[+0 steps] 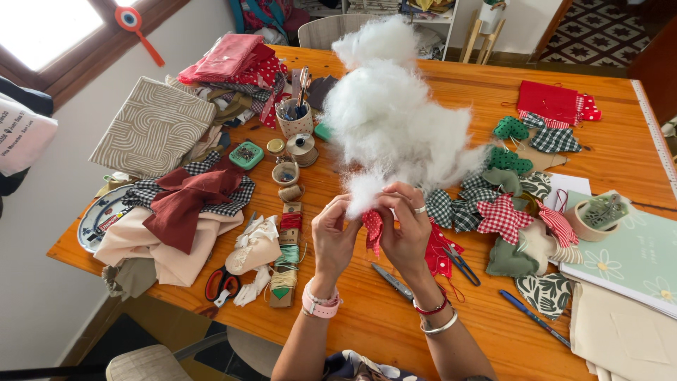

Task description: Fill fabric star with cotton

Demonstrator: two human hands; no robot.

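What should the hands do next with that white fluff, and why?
Probably push the pinched tuft into the red dotted fabric piece. Both the left hand and right hand hold it, and the white stuffing trails right to its top edge.

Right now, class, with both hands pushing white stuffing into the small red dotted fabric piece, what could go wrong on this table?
1. The big stuffing clump hangs over the thread spool and cup of tools; loose fibres could snag there.
2. The left hand and right hand may overfill the red dotted piece, straining its seam.
3. Small snips lie under the wrists; a dropped hand might hit them.
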